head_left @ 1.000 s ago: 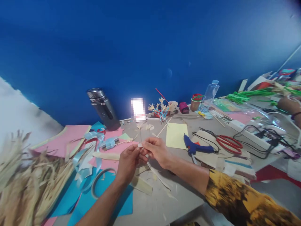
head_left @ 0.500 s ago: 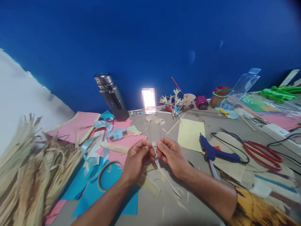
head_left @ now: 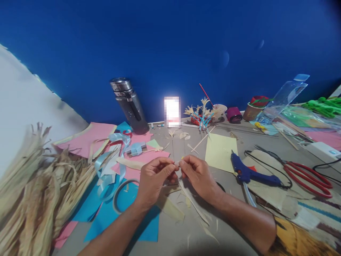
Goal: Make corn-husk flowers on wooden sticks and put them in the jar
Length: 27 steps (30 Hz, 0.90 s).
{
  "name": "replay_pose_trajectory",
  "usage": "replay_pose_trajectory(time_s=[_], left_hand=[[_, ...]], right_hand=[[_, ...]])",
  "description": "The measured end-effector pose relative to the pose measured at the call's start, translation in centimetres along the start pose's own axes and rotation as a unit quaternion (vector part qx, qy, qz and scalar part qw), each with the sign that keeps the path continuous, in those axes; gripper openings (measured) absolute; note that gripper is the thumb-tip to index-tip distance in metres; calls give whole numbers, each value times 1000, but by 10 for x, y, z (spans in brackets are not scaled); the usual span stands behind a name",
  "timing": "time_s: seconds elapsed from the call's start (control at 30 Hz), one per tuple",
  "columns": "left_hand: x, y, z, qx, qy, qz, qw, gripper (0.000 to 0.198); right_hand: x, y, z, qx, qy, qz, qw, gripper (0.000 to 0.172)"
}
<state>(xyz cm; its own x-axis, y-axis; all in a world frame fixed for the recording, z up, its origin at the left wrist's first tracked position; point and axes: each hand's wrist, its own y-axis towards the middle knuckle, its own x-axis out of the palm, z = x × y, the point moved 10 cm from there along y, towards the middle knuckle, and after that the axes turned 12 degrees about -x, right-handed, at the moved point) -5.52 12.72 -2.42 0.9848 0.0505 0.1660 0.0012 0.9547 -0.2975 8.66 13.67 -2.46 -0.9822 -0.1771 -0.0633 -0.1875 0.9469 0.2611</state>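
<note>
My left hand point(head_left: 159, 179) and my right hand point(head_left: 198, 177) meet above the middle of the table, thumbs and forefingers pinched close together. Between the fingertips shows a small pale strip of corn husk point(head_left: 178, 163), mostly covered by the fingers. Under my right hand, a long narrow husk strip point(head_left: 195, 204) hangs or lies; its upper end disappears behind the fingers. A wider piece of husk point(head_left: 172, 208) rests on the table beneath my left hand. Just beyond the hands lie small husk flowers point(head_left: 173, 133) on thin stems.
Dried corn husks point(head_left: 34, 192) pile up at left, beside blue paper point(head_left: 144, 225) with a tape roll point(head_left: 116, 199). A dark flask point(head_left: 130, 106) stands behind. A blue glue gun point(head_left: 250, 174), red-handled scissors point(head_left: 306, 174) and a plastic bottle point(head_left: 286, 97) are at right.
The fingertips of both hands have come closer together, so less of the pale husk strip shows between them. The whole view has shifted slightly.
</note>
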Motion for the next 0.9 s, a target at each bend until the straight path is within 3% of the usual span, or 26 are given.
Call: replay_pose_trajectory(time_s=[0.13,0.27,0.5,0.67,0.9], left_hand=[[-3,-9,22,92,86,51,991,15],[5,-17,34,161,184,42,969,5],[19,-25,42,225,341,2,913,21],[27,-26,35,235,437,-2,868,28],[33,-32,36,287,479,0,829,21]], right_hand=[[2,0,-13,-36,-41,-11,998,29],[3,0,-16,-64,-104,-27,992,27],[10,-5,-24,-130,-289,-96,944,23],[11,-5,-21,-123,-280,-95,947,23],[8,-5,-22,-128,-281,-72,948,22]])
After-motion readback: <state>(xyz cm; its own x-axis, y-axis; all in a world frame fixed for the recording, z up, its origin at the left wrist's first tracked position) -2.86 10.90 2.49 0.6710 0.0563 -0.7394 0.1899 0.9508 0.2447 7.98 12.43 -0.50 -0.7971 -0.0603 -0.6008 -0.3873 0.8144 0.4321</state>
